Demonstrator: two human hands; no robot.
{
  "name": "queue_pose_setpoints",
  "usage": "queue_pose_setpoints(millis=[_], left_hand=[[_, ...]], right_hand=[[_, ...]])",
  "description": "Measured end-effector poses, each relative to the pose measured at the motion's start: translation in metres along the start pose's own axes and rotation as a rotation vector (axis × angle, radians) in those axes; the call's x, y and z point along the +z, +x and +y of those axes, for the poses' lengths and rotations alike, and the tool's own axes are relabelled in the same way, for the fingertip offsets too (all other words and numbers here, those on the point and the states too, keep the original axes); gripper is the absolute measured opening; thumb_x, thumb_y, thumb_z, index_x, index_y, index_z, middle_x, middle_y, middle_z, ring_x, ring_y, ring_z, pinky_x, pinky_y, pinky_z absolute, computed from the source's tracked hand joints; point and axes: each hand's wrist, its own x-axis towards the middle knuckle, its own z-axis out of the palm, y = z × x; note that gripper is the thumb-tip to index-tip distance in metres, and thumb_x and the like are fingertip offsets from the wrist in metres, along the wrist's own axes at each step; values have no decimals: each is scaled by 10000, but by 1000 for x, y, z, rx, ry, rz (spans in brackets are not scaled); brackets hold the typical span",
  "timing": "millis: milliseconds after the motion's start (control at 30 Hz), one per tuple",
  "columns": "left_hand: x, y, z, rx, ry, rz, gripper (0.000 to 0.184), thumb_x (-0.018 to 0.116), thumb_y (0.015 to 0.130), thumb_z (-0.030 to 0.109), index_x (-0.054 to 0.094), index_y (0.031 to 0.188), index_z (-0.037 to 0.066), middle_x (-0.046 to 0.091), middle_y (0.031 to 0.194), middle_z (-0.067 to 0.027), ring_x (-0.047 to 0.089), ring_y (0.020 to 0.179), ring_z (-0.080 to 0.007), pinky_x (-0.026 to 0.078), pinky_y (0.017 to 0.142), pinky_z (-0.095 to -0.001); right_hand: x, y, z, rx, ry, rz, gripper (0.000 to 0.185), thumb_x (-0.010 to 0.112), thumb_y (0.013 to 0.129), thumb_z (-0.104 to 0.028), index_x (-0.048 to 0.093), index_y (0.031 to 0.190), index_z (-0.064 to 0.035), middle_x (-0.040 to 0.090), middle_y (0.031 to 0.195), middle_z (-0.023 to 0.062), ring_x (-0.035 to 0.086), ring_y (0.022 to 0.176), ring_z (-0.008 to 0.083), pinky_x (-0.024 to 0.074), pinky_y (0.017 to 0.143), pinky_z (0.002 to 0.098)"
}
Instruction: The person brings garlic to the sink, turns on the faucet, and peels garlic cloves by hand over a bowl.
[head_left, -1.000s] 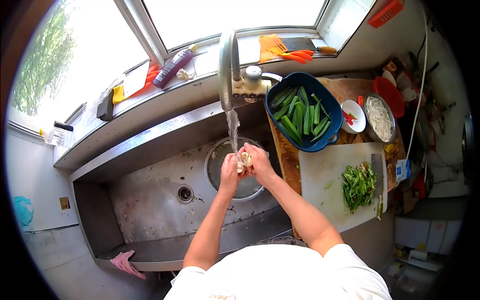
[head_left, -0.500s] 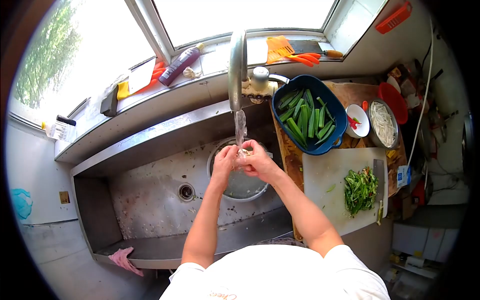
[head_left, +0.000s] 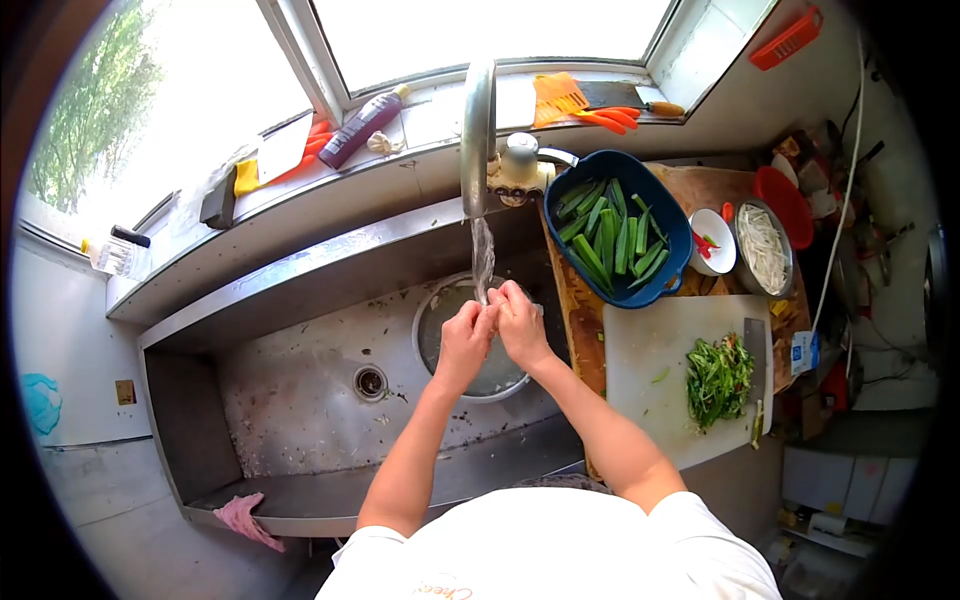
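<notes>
Water [head_left: 483, 255] runs from the curved faucet [head_left: 478, 140] onto my hands. My left hand [head_left: 466, 342] is closed, its fingertips pressed against those of my right hand [head_left: 519, 322], which is also closed. Whatever lies between the fingers is hidden from view. Beneath both hands, a round metal basin [head_left: 422, 335] holding water stands in the steel sink [head_left: 310, 400]. Just right of the faucet sits a blue basket [head_left: 672, 230] of cut okra [head_left: 610, 235].
A white cutting board [head_left: 640, 400] at the right carries chopped greens [head_left: 718, 383] and a knife [head_left: 755, 350]. Behind it are a white bowl [head_left: 722, 262] and a metal bowl of pale strips [head_left: 762, 250]. A purple bottle [head_left: 362, 130] lies on the ledge.
My hands have drawn together under the water, hiding the pale piece, garlic by its look, that showed between them a second ago. The left hand has turned and moved slightly right.
</notes>
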Motion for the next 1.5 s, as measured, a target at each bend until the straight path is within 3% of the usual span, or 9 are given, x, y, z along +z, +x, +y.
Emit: queue_pose_setpoints(millis=[33,133,200,533,867,967,1167,1367,1500], left_hand=[[6,3,-14,265,252,132,256,500,948,199,502,781,5,552,611,-115,555,523,-201,445,498,-332],[15,2,-18,492,633,338,251,465,958,181,525,792,2,564,620,-154,555,530,-263,453,528,-377],[16,4,-23,322,304,367,279,445,974,220,523,808,9,525,589,-71,517,505,-158,407,463,-319],[-15,7,-19,-98,-591,94,248,487,964,259,543,834,55,533,623,-21,490,477,-80,382,393,-233],[-10,3,-11,-118,-414,39,326,605,891,379,533,767,85,477,565,28,423,445,-36,306,377,-200],[-19,3,-12,15,161,-161,306,585,903,356,565,808,66,481,571,32,426,466,-35,303,393,-210],[-22,0,3,-74,-153,-271,248,546,931,268,587,843,41,523,631,20,420,489,-35,295,406,-206],[-9,-2,13,-162,-695,-176,220,526,946,237,575,846,47,515,600,16,413,461,-36,275,399,-186],[-15,6,-7,-87,-407,-129,223,548,934,253,556,814,65,519,615,17,420,464,-40,286,400,-193]], right_hand=[[3,1,4,-12,-20,38,248,481,925,-277,507,840,-45,602,696,181,581,703,412,422,616,474],[18,2,24,59,127,63,246,489,926,-267,486,804,-53,570,633,124,552,583,300,396,524,392],[21,3,33,246,496,-37,219,471,941,-246,461,794,-84,524,602,57,473,437,152,337,380,279],[-16,-1,2,435,863,-365,173,525,911,-226,492,941,-58,531,646,17,492,438,117,357,376,232],[-20,-20,-17,215,548,-409,266,687,808,-159,521,967,-25,626,686,66,548,456,101,416,370,237],[-28,-21,-21,-36,189,-337,244,689,795,-138,542,953,-23,628,680,68,553,466,95,414,360,229],[-45,-12,-19,223,571,-594,182,676,793,-101,591,932,-20,604,651,50,559,462,107,435,349,250],[-37,-14,-18,402,982,-462,180,605,853,-100,629,1010,-17,597,664,52,557,462,118,455,368,259],[-35,-4,-13,402,842,-481,217,589,871,-141,642,1042,-17,598,668,50,562,476,121,465,398,247]])
